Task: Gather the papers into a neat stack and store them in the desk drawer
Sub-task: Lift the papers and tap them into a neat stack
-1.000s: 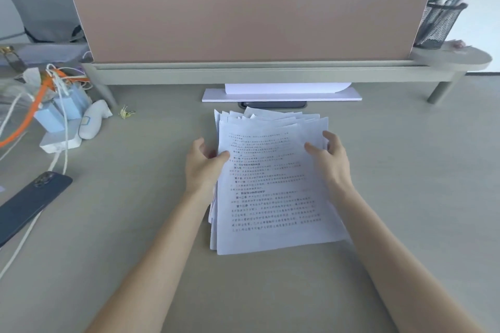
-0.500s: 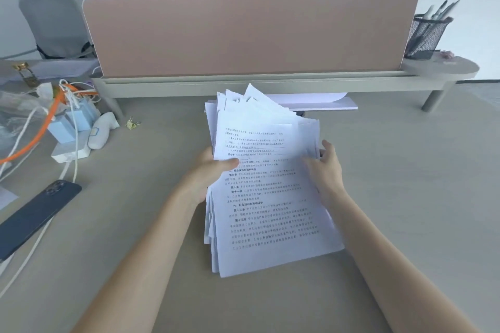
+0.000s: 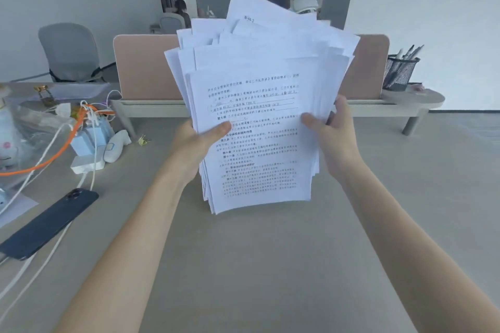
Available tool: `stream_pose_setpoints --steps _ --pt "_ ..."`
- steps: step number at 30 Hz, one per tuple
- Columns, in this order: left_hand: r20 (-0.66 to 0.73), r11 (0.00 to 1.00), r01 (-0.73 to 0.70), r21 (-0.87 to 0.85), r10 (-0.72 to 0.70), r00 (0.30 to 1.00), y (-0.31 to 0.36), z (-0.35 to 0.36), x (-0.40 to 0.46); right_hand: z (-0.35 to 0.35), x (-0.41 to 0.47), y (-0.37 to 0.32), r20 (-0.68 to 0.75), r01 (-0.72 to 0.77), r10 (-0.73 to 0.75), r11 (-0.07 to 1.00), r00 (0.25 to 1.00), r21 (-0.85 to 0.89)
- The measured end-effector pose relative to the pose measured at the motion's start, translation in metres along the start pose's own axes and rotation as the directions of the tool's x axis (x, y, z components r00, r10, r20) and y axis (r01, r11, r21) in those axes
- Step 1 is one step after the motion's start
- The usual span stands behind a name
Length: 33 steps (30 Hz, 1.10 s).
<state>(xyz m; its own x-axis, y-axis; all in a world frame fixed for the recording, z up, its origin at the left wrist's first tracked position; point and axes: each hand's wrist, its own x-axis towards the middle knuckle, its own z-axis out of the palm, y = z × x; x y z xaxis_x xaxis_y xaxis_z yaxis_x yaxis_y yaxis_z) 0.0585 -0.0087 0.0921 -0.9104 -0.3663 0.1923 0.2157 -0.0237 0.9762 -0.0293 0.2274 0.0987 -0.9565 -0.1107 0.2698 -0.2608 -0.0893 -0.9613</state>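
A thick bundle of white printed papers (image 3: 257,105) stands nearly upright in front of me, its lower edge close to the desk (image 3: 270,265). The sheets are uneven and fan out at the top. My left hand (image 3: 194,143) grips the bundle's left edge, thumb on the front page. On the right edge my right hand (image 3: 334,130) holds it the same way, thumb across the front sheet. No desk drawer is in view.
A dark phone (image 3: 50,222) lies at the left with white cables, an orange cable (image 3: 48,154) and chargers (image 3: 89,140) behind it. A pink divider panel (image 3: 146,67) and a low shelf run along the back. A mesh pen holder (image 3: 400,70) stands at the right.
Both hands have lifted the papers from lying flat on the desk to nearly upright. The view has tilted up, showing more of the room behind the divider.
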Motion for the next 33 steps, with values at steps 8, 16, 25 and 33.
stream_pose_setpoints --steps 8,16,25,33 --pt "0.043 1.0 -0.016 -0.009 0.017 0.999 0.006 -0.004 -0.01 0.006 -0.013 -0.018 0.014 0.102 -0.104 0.991 0.995 0.089" --pt "0.102 1.0 -0.012 -0.01 0.013 0.995 0.012 -0.002 -0.004 0.011 -0.009 -0.027 0.08 0.125 -0.136 0.984 0.987 0.127" --pt "0.201 0.999 -0.047 0.024 0.042 0.979 0.017 0.003 0.006 0.01 0.005 -0.039 0.167 0.343 -0.334 0.939 0.928 -0.025" --pt "0.165 0.992 0.048 -0.117 -0.028 0.986 0.002 0.0 0.006 0.003 0.012 -0.045 0.245 0.607 -0.56 0.674 0.792 -0.421"
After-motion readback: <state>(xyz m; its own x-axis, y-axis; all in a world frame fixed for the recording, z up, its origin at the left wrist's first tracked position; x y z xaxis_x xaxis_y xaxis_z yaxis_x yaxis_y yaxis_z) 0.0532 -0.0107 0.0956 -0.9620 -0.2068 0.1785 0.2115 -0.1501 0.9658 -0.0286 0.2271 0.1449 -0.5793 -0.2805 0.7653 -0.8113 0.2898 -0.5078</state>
